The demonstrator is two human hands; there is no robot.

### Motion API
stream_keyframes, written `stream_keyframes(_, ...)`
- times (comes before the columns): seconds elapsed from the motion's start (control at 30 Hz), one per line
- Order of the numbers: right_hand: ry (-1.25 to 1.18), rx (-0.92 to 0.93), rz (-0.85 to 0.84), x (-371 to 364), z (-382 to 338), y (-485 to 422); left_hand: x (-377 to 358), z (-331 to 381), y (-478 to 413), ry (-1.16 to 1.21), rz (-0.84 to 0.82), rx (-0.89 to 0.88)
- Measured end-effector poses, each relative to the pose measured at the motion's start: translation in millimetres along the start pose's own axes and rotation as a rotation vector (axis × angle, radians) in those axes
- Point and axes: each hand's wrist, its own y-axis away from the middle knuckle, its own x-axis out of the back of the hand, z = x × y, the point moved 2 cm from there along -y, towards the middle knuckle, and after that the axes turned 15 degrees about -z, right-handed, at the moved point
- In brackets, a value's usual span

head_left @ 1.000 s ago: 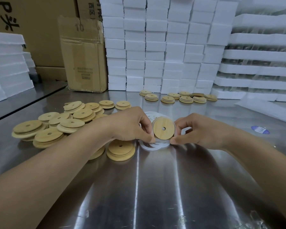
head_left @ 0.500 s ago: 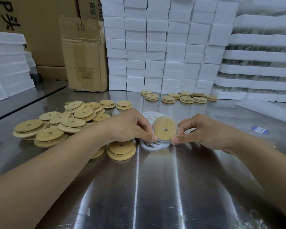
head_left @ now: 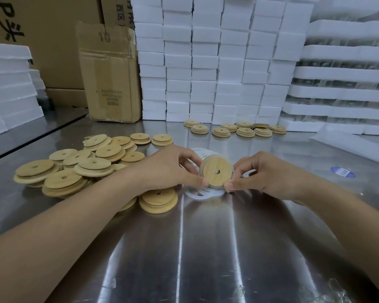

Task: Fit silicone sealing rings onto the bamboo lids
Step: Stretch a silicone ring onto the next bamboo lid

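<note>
Left grip: the left hand (head_left: 171, 169) pinched the left rim of a round pale bamboo lid (head_left: 216, 170) with a centre hole. The thumb tip was at the lower edge and the fingers were curled behind, so the grip was narrow.
Right grip: the right hand (head_left: 265, 173) pinched the lid's lower right rim between thumb and forefinger, also narrow.
Held lid: it was raised on edge just above the shiny steel worktop (head_left: 206, 248), between the two hands, with its flat face towards the camera.
Ring: a thin white silicone ring (head_left: 232, 171) showed along the lid's right rim. How far it was seated could not be told.
Spare rings: loose white silicone rings (head_left: 200, 194) lay on the worktop directly under the lid.
Unfitted lids: a heap of bamboo lids (head_left: 92, 162) lay to the left.
Far row: ringed bamboo lids (head_left: 243, 130) sat before the stacked white foam blocks (head_left: 206, 62).
</note>
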Motion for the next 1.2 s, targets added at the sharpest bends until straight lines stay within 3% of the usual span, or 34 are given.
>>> stream_keyframes(0.2, -0.049, 0.004, 0.104, 4.1, 0.1, 1.6, 1.1, 5.0, -1.2, 0.152, 0.071, -0.095)
stream_keyframes(0.4, -0.129, -0.040, 0.391, 17.5, 6.7, 7.7, 5.5, 4.8, 2.9, 0.206, 0.101, -0.105)
stream_keyframes(0.57, -0.139, 0.156, 0.258, 1.5, -10.1, 0.6, 0.5, 6.5, 0.9, 0.214, 0.121, -0.094)
stream_keyframes(0.7, 0.094, 0.199, 0.287, -10.6, -13.0, -5.8, -6.4, 8.6, -0.6, 0.211, 0.144, -0.122)
stream_keyframes(0.8, 0.122, 0.128, 0.387, 3.1, -0.6, -4.8, -7.9, 8.1, -4.9, 0.176, 0.210, -0.113)
stream_keyframes(0.87, 0.214, -0.021, 0.453, 17.4, 14.3, -0.3, -8.1, 8.5, -4.2, 0.126, 0.238, -0.104)
stream_keyframes(1.0, 0.462, -0.427, 0.335, 34.6, 46.7, 7.9, -10.1, 6.9, -1.8, 0.024, 0.263, -0.083)
stream_keyframes(1.07, 0.477, -0.458, 0.365, 37.4, 51.5, 9.0, -11.9, 5.8, -1.9, 0.021, 0.265, -0.080)
stream_keyframes(1.2, 0.462, -0.321, 0.465, 36.0, 45.0, 7.1, -10.3, 3.6, -2.3, 0.018, 0.300, -0.094)
